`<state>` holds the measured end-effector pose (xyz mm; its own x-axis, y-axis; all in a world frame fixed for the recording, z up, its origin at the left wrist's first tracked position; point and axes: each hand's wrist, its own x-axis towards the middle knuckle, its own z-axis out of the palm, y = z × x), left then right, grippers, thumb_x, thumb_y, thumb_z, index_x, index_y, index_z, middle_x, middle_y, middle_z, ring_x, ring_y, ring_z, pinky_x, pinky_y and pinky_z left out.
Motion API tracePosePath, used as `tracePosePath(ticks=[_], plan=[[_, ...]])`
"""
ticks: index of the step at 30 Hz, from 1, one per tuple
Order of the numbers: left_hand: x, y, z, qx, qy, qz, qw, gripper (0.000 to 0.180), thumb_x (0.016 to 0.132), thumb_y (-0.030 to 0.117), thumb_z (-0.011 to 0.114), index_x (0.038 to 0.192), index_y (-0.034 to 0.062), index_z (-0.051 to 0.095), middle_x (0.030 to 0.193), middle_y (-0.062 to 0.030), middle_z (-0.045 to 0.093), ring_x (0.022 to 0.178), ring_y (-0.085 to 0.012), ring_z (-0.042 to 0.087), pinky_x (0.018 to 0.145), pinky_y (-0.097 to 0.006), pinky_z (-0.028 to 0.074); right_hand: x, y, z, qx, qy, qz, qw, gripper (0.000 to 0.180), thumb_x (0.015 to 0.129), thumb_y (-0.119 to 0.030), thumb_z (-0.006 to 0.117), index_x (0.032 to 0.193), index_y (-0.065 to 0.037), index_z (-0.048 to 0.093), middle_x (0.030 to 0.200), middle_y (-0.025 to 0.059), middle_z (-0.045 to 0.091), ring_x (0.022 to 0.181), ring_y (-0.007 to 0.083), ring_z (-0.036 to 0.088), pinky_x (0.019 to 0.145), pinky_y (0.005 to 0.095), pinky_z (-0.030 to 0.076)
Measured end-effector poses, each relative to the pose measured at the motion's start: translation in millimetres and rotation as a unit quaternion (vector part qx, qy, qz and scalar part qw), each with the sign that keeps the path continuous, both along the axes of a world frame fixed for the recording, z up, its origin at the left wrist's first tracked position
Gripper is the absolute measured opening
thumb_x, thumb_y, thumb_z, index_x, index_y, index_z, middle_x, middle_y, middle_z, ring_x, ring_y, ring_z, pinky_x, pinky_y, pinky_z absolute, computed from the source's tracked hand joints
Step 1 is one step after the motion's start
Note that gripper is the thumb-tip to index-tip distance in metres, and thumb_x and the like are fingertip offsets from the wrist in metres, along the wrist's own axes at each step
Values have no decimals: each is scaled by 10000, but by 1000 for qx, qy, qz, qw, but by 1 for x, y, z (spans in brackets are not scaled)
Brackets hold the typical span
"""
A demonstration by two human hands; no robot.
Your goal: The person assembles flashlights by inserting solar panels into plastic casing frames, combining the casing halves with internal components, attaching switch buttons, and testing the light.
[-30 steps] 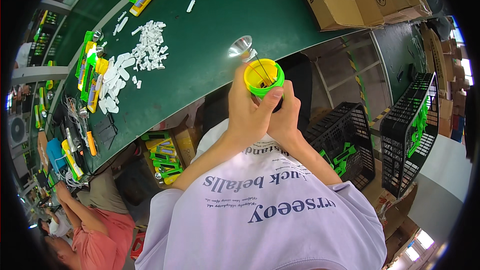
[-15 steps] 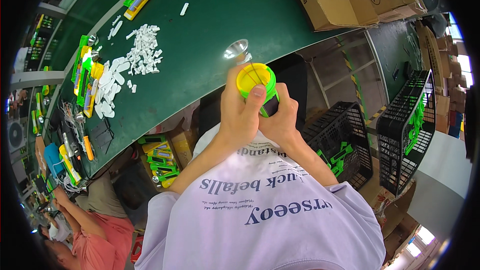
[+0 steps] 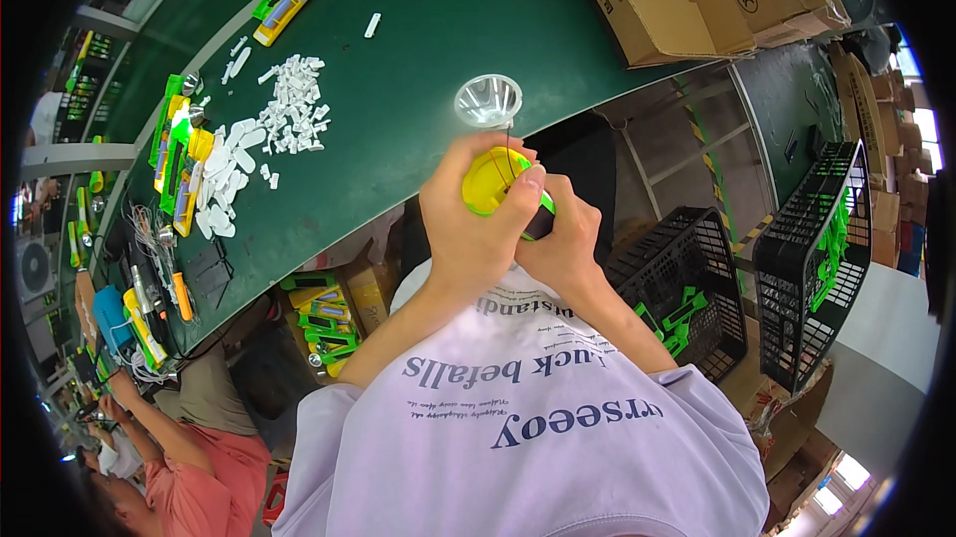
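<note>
We see a flashlight housing (image 3: pixel 483 183) with a round yellow mouth and a green edge, tilted so that its hollow faces up toward us. Thin wires (image 3: pixel 509 148) run from it to a shiny, cup-shaped reflector (image 3: pixel 488 99). The housing sits in both hands, just off the near edge of the green workbench (image 3: pixel 398 79). Our left hand (image 3: pixel 466 213) wraps its left side, thumb pressed across the rim; our right hand (image 3: pixel 560 238) curls around the dark lower body. The reflector shows over the bench's edge; we cannot tell whether it touches. Green benchtop stretches between the white plastic pieces (image 3: pixel 294 99) and the cardboard box (image 3: pixel 677 24). Compared with half a second ago, the reflector's mouth has turned more toward us, and our left fingers cover more of the rim.
</note>
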<state>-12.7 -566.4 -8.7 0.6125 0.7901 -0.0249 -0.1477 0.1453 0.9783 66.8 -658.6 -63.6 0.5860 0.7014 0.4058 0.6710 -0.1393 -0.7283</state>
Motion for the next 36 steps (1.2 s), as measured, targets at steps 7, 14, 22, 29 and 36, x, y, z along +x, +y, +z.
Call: tracePosePath(ticks=[7,14,22,29,36], plan=[[-5,-5,6,37,-9,-10,999,267,865,79,665,1074,-50,561,987,-138,670,928,-202,670,845,-315,526,-6,5,-8,60,19,-8,998,437,588,-51,804,963,-60,580,734,99,647,642,278,666,577,338,526],[0,21,-2,321,23,-39,946,459,842,208,729,1181,-61,575,1073,-151,673,990,-262,659,882,-359,501,13,-6,7,-73,314,175,930,429,669,-117,784,1014,-11,554,880,140,636,800,178,656,723,335,520],[39,96,3,263,284,-350,853,336,926,254,623,1029,-60,687,887,-201,710,791,-278,705,714,-340,529,19,-19,-4,8,737,246,629,408,780,-132,709,1098,-20,481,818,76,552,656,129,567,535,267,445],[40,250,-21,548,412,-34,727,219,795,177,741,935,24,671,858,-150,686,838,-323,662,750,-418,513,16,-31,5,150,806,220,529,429,709,-29,724,1056,-61,474,710,90,530,487,186,514,454,305,421],[15,318,2,455,430,-32,779,193,767,137,759,906,29,678,837,-122,694,782,-247,666,735,-364,516,29,-34,6,172,805,215,526,386,720,-27,702,1032,-65,477,668,73,513,477,181,509,448,310,424]])
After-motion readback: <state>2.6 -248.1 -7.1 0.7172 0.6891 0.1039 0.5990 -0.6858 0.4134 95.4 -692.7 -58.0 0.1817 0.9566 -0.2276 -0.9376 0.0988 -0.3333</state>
